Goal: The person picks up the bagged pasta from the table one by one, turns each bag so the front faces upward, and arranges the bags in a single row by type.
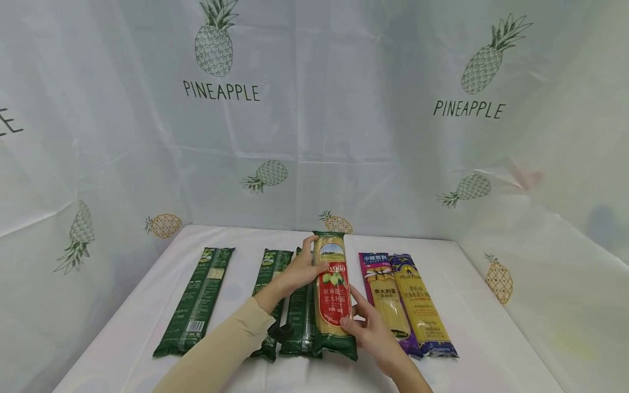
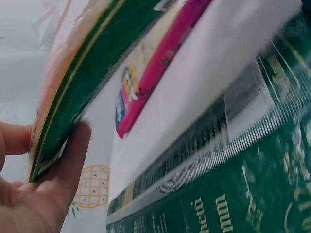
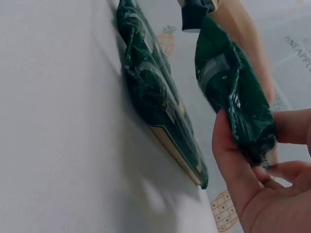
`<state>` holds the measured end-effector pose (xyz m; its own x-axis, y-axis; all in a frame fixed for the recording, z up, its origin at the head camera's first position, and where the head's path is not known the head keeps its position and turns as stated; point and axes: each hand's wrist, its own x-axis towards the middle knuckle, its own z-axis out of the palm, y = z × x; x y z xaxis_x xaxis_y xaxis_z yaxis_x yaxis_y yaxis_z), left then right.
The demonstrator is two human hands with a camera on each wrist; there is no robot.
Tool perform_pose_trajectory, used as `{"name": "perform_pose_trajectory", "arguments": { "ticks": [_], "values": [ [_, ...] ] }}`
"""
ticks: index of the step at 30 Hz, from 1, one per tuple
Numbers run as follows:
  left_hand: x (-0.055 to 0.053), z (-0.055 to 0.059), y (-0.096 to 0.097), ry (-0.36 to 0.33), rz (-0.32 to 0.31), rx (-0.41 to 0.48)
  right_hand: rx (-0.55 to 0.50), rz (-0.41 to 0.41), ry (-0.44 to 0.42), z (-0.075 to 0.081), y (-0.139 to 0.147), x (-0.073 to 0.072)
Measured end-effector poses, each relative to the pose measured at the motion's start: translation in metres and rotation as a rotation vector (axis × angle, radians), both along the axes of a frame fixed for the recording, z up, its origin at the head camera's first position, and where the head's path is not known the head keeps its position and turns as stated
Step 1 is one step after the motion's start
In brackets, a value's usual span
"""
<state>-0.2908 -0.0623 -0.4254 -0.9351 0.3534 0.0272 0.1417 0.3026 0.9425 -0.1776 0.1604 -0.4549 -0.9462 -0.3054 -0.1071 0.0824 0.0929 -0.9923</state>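
Observation:
A green spaghetti pack (image 1: 332,292) with a red label and clear window is held up above the table by both hands. My left hand (image 1: 297,271) grips its upper left side, thumb on the front; in the left wrist view, fingers and thumb pinch the pack (image 2: 82,63) by its edge. At the lower right, my right hand (image 1: 375,333) holds the same pack, and the right wrist view shows its green end (image 3: 238,92) between thumb and fingers. Beneath and left of it lie two green packs (image 1: 298,322) (image 1: 265,284), back sides up, partly hidden by the left arm.
Another green pack (image 1: 196,300) lies face down farther left on the white table (image 1: 123,333). To the right, a purple-and-pink pasta pack (image 1: 388,300) and a blue-and-yellow one (image 1: 425,305) lie side by side. A pineapple-print curtain (image 1: 334,136) surrounds the table's back and sides.

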Motion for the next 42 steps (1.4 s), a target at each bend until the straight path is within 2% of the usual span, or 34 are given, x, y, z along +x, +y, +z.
{"name": "perform_pose_trajectory", "arguments": {
  "ticks": [3, 5, 7, 12, 14, 18, 21, 27, 33, 38, 42],
  "values": [
    [-0.002, -0.001, 0.0, 0.095, 0.022, -0.109, 0.033, -0.051, 0.018, -0.001, -0.002, 0.001],
    [-0.004, -0.003, 0.001, 0.124, 0.033, -0.137, 0.061, -0.076, 0.028, -0.001, -0.002, 0.001],
    [-0.004, -0.005, 0.002, 0.104, 0.036, -0.096, 0.083, -0.088, 0.039, 0.0, -0.002, 0.002],
    [-0.005, -0.007, 0.008, 0.005, 0.052, 0.065, 0.169, -0.078, 0.075, 0.004, 0.003, 0.002],
    [-0.005, -0.006, 0.012, -0.011, 0.051, 0.089, 0.222, -0.071, 0.083, 0.006, 0.006, 0.001],
    [-0.007, -0.008, 0.019, -0.016, 0.04, 0.076, 0.348, -0.065, 0.097, 0.006, 0.013, 0.0],
    [-0.01, -0.014, 0.026, -0.021, 0.033, 0.063, 0.435, -0.066, 0.123, 0.005, 0.02, -0.002],
    [-0.02, -0.027, 0.044, -0.029, 0.039, 0.045, 0.53, -0.059, 0.187, 0.003, 0.033, -0.008],
    [-0.027, -0.035, 0.062, -0.022, 0.071, -0.009, 0.641, -0.101, 0.23, 0.001, 0.04, -0.014],
    [-0.032, -0.045, 0.067, -0.033, 0.067, -0.046, 0.743, -0.125, 0.231, -0.003, 0.038, -0.018],
    [-0.033, -0.049, 0.071, -0.045, 0.08, -0.057, 0.839, -0.145, 0.289, -0.004, 0.033, -0.02]
  ]
}}
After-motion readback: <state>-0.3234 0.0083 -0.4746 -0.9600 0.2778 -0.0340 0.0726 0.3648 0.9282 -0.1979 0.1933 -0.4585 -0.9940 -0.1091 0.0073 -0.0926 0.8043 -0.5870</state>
